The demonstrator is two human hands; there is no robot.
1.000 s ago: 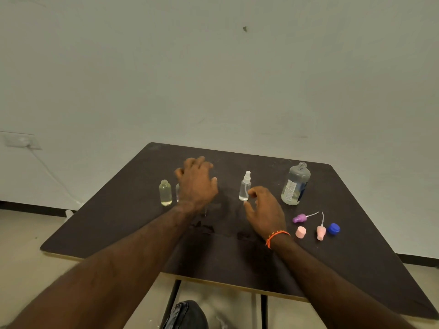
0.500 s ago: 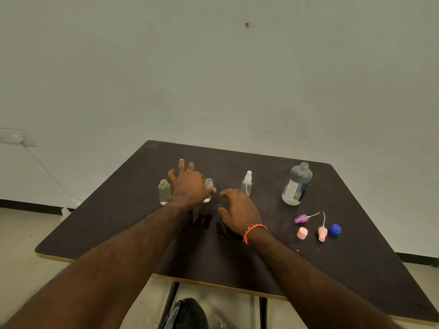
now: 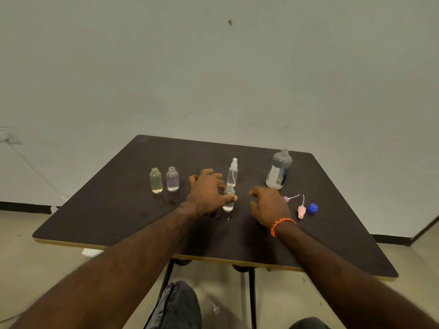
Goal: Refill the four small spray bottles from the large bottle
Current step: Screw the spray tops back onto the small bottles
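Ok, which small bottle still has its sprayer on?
On the dark table, look left of the large clear bottle. The slim clear spray bottle stands just behind the left hand; it alone wears a white pump top, the others are open-necked.

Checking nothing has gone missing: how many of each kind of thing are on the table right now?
Small bottles: 4
Large bottle: 1
Loose spray tops: 2 visible
Blue cap: 1
Total: 8
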